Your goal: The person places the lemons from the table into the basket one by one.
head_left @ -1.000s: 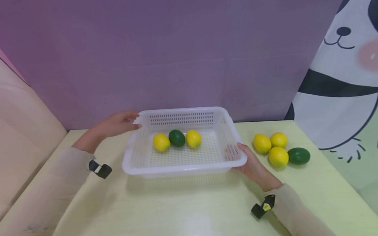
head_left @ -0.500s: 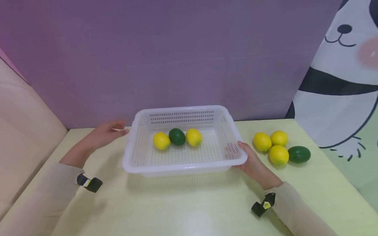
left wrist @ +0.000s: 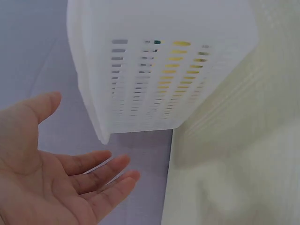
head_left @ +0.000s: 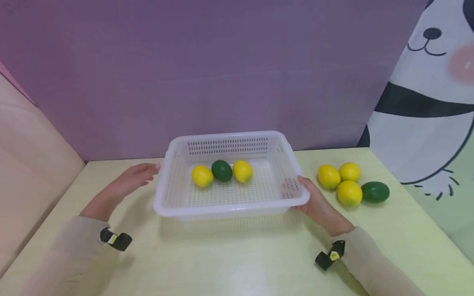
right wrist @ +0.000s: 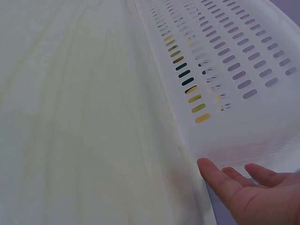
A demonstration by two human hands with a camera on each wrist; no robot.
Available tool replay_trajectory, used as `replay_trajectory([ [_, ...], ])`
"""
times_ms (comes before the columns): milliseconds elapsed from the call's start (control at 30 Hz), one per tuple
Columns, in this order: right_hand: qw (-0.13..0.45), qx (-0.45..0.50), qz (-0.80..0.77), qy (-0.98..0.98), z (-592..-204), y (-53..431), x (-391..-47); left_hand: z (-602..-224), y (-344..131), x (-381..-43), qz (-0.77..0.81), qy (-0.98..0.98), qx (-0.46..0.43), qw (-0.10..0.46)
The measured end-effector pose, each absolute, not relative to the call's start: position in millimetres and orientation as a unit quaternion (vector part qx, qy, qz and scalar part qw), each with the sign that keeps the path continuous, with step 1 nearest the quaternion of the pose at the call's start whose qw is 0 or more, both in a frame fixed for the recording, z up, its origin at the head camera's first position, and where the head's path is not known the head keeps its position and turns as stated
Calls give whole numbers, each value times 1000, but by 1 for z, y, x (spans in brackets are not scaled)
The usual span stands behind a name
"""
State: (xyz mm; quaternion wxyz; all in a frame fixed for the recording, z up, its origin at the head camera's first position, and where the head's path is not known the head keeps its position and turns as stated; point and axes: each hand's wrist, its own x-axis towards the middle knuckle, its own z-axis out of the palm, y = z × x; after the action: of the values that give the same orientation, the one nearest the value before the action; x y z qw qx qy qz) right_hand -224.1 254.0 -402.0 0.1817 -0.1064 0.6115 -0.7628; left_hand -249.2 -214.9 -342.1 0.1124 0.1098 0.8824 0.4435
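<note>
A white plastic basket (head_left: 218,208) with slotted walls stands mid-table in the head view. Two lemons (head_left: 202,176) and a dark green oval fruit (head_left: 222,170) between them lie in a row on its floor. My right hand (head_left: 315,205) holds the basket by its right end, thumb over the rim and fingers underneath. The right wrist view shows those fingertips (right wrist: 206,166) at the lower corner of the wall. Beside the left end hovers my left hand (head_left: 126,184), fingers extended, holding nothing. From the left wrist, its palm (left wrist: 42,183) faces the camera, a gap away from the basket.
Right of the basket, three lemons (head_left: 349,193) and another dark green oval fruit (head_left: 375,192) sit clustered on the pale table (head_left: 232,262). A purple wall (head_left: 224,68) rises behind the table's back edge, and a panda-print panel (head_left: 424,143) borders the right.
My left hand has moved left off the basket's left rim, and its fingers have straightened somewhat. The right hand keeps its hold; the basket and fruit stay in place.
</note>
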Motion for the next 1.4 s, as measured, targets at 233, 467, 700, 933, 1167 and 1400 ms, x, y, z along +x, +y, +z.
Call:
replay_trajectory([
  [233, 182, -108, -762, 611, -402, 254, -225, -358, -214, -244, 479, 860, 112, 139],
  [467, 182, -110, -763, 610, -403, 255, -225, -368, -209, -243, 521, 829, 92, 184],
  [700, 176, -106, -765, 610, -404, 255, -225, -374, -201, -241, 589, 778, 55, 210],
  [933, 179, -106, -762, 614, -403, 254, -224, -380, -198, -238, 596, 765, 113, 218],
  [1167, 184, -115, -756, 618, -402, 253, -224, -385, -196, -238, 622, 742, 106, 224],
  [1400, 188, -116, -753, 620, -400, 255, -224, -388, -189, -241, 640, 727, 112, 221],
])
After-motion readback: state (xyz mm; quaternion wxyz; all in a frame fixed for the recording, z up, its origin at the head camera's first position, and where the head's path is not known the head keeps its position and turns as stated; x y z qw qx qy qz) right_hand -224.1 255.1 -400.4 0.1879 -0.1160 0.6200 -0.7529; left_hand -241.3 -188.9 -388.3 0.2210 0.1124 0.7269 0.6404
